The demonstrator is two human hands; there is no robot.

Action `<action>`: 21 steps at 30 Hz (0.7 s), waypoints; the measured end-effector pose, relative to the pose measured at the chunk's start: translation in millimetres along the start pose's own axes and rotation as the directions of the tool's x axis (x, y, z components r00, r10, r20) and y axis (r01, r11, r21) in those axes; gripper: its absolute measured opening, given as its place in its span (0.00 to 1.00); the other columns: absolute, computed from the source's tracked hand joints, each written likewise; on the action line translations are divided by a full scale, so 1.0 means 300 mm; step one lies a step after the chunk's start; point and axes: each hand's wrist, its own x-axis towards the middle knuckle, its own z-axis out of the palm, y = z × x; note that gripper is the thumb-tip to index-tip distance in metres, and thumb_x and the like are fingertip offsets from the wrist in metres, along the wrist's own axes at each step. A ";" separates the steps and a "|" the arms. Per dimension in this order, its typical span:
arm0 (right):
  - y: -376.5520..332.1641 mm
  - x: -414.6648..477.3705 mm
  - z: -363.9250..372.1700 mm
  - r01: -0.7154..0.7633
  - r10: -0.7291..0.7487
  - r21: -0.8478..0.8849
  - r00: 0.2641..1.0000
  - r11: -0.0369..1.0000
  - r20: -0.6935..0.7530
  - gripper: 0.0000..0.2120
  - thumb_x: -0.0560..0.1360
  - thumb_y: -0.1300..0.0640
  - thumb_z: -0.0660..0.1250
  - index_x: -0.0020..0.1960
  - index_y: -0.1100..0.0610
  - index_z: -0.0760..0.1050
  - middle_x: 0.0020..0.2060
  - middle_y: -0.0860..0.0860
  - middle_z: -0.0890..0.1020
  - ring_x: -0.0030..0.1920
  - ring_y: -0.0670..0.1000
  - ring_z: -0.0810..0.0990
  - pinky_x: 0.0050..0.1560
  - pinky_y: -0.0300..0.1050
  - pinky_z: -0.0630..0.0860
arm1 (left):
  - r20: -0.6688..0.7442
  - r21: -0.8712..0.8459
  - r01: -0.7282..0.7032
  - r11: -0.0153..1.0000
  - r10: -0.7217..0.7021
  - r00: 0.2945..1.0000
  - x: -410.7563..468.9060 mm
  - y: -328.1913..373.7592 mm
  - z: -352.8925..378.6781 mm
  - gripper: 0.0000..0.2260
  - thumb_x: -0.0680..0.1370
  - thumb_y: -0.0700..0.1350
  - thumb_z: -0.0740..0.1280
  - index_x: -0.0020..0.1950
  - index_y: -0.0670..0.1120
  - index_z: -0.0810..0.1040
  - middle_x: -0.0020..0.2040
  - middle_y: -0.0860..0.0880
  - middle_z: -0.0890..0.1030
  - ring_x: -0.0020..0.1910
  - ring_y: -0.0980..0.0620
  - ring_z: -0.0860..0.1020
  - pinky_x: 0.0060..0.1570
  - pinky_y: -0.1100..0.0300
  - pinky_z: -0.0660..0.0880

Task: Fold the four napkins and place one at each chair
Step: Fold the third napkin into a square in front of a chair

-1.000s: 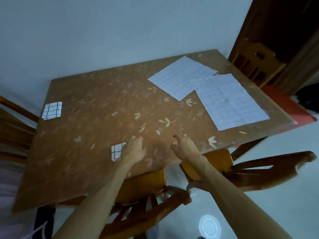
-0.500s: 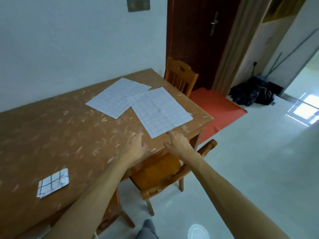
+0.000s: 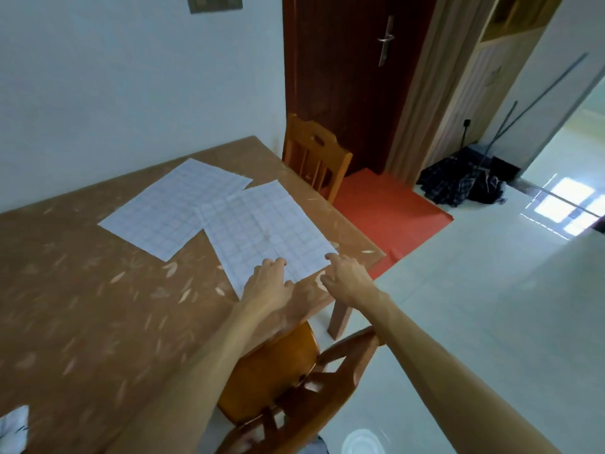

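Observation:
Two unfolded white checked napkins lie flat and overlapping near the table's right end: the near one point(image 3: 268, 231) on top, the far one point(image 3: 176, 208) behind it to the left. My left hand point(image 3: 270, 283) rests on the near edge of the near napkin, fingers loosely bent. At that napkin's near right corner is my right hand point(image 3: 347, 276), its fingertips touching the corner. A folded napkin point(image 3: 13, 427) shows at the bottom left edge of the table.
The brown leaf-patterned table point(image 3: 98, 306) stands against a white wall. One wooden chair point(image 3: 294, 378) is tucked in below my arms, another chair point(image 3: 314, 155) at the table's right end. A red mat point(image 3: 386, 208), dark door and bundle of dark cloth point(image 3: 458, 185) lie beyond.
I have moved right along the table. Both hands went from bare tabletop near the folded napkin to the near edge of the near unfolded napkin.

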 end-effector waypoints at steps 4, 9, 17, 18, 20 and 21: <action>0.033 0.170 0.023 -0.032 0.030 0.016 0.995 0.999 0.099 0.24 0.79 0.52 0.61 0.73 0.55 0.65 0.66 0.56 0.74 0.62 0.58 0.76 0.64 0.55 0.73 | 0.034 -0.026 0.089 0.996 -0.088 0.996 0.158 -0.037 0.018 0.22 0.81 0.49 0.62 0.74 0.46 0.65 0.70 0.43 0.69 0.67 0.43 0.70 0.62 0.48 0.72; 0.069 0.335 0.049 -0.064 0.057 0.030 0.979 0.997 0.198 0.26 0.78 0.52 0.61 0.74 0.55 0.63 0.69 0.56 0.72 0.65 0.58 0.74 0.65 0.55 0.72 | 0.072 -0.041 0.250 0.967 -0.247 0.966 0.265 -0.110 0.073 0.20 0.81 0.49 0.62 0.72 0.46 0.66 0.68 0.43 0.70 0.66 0.43 0.71 0.60 0.48 0.74; 0.197 0.573 0.146 -0.139 0.127 0.012 0.934 0.990 0.333 0.25 0.77 0.55 0.64 0.73 0.58 0.64 0.69 0.59 0.70 0.66 0.61 0.73 0.65 0.54 0.73 | 0.103 -0.028 0.619 0.785 -0.614 0.783 0.332 -0.222 0.224 0.17 0.79 0.53 0.61 0.65 0.47 0.69 0.68 0.37 0.68 0.65 0.38 0.70 0.63 0.46 0.73; 0.215 0.597 0.157 -0.138 0.130 -0.002 0.930 0.990 0.345 0.24 0.77 0.56 0.64 0.71 0.58 0.64 0.68 0.59 0.71 0.66 0.61 0.73 0.65 0.55 0.73 | 0.092 -0.019 0.650 0.760 -0.646 0.758 0.337 -0.219 0.247 0.18 0.80 0.53 0.61 0.67 0.46 0.68 0.70 0.35 0.65 0.67 0.37 0.68 0.65 0.45 0.71; 0.247 0.639 0.180 -0.126 0.133 -0.044 0.916 0.991 0.379 0.24 0.77 0.56 0.63 0.71 0.59 0.63 0.67 0.60 0.70 0.67 0.62 0.71 0.66 0.57 0.72 | 0.067 -0.027 0.696 0.718 -0.693 0.718 0.348 -0.208 0.291 0.18 0.80 0.53 0.60 0.67 0.47 0.67 0.71 0.35 0.63 0.69 0.36 0.66 0.65 0.44 0.71; 0.257 0.658 0.186 -0.116 0.135 -0.072 0.906 0.991 0.400 0.24 0.77 0.56 0.62 0.72 0.59 0.62 0.68 0.60 0.69 0.68 0.62 0.69 0.67 0.57 0.70 | 0.065 -0.057 0.715 0.696 -0.713 0.699 0.355 -0.199 0.310 0.17 0.80 0.53 0.60 0.66 0.47 0.67 0.69 0.36 0.66 0.67 0.37 0.68 0.62 0.43 0.73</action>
